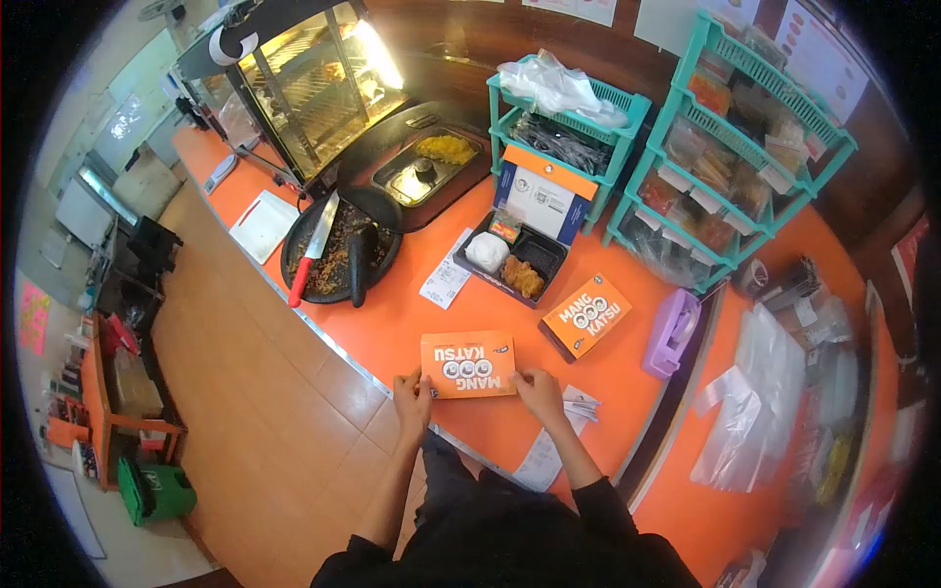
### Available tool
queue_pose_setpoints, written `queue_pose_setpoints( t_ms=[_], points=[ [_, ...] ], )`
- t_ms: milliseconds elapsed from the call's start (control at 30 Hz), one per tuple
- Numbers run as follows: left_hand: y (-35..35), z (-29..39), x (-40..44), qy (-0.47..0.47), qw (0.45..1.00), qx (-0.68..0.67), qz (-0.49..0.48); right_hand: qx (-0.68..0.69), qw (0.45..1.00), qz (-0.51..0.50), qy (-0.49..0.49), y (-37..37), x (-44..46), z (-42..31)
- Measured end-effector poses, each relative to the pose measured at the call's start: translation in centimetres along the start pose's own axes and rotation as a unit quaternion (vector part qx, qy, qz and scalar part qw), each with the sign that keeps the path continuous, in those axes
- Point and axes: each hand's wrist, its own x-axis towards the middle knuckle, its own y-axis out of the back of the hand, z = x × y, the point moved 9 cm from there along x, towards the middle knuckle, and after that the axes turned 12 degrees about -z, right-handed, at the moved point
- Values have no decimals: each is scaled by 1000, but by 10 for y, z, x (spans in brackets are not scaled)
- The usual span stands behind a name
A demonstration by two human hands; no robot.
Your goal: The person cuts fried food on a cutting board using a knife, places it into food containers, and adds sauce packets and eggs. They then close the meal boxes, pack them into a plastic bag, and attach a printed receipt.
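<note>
A closed orange meal box [469, 365], its printed lettering upside down from where I stand, is at the counter's front edge. My left hand [413, 396] grips its near left corner, the thumb pressed along the side. At the opposite end, my right hand [537, 390] has its fingers closed on the right edge. Another closed meal box [588, 316] lies just beyond to the right. Behind them stands an open meal box [514, 253] with its lid up, holding a white wrapped bundle [486, 252], a fried piece [523, 277] and a small packet [506, 226].
A knife [318, 245] rests across a black pan [338, 289] at left, near a lit display warmer [314, 83]. Receipts [447, 276] lie on the orange counter [377, 328]. A purple tape dispenser [670, 335], plastic bags [750, 402] and teal racks [730, 157] stand right.
</note>
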Motion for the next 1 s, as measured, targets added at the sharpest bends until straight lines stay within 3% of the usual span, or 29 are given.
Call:
queue_pose_setpoints(
  t_ms=[33, 67, 100, 167, 200, 300, 333, 400, 433, 500, 733, 833, 900, 1000],
  points=[
    [2, 10, 5, -2, 1000, 2, -1, 3, 991, 106, 86, 17, -4, -19],
    [10, 32, 6, -90, 993, -58, 45, 5, 963, 211, 168, 30, -13, -36],
    [19, 50, 5, -176, 973, -118, 90, 7, 963, 213, 165, 28, -5, -42],
    [13, 54, 27, -204, 968, -103, 100, 121, 937, 223, 240, 27, 7, -58],
    [13, 59, 31, -231, 962, -88, 116, 115, 936, 239, 233, 27, 7, -59],
    [8, 56, 28, -208, 963, -101, 138, 40, 936, 285, 202, 31, -13, -59],
    [5, 57, 25, -206, 964, -100, 133, 41, 937, 285, 196, 33, -17, -55],
    [4, 53, 16, -187, 961, -135, 150, 47, 976, 159, 141, 21, -8, -41],
    [1, 51, 17, -184, 963, -135, 145, 47, 977, 159, 135, 26, -9, -38],
    [2, 51, 20, -189, 964, -117, 148, 126, 984, 75, 105, 24, 2, -30],
    [3, 48, 17, -180, 967, -73, 164, 157, 962, 132, 180, 28, -20, -39],
    [3, 53, 19, -201, 963, -44, 173, 175, 967, 126, 138, 18, -9, -23],
    [4, 46, 22, -144, 968, -101, 179, 58, 994, 69, 64, -6, 14, -4],
    [6, 51, 20, -146, 965, -139, 169, -2, 999, 13, 40, -11, 24, -2]
  ],
)
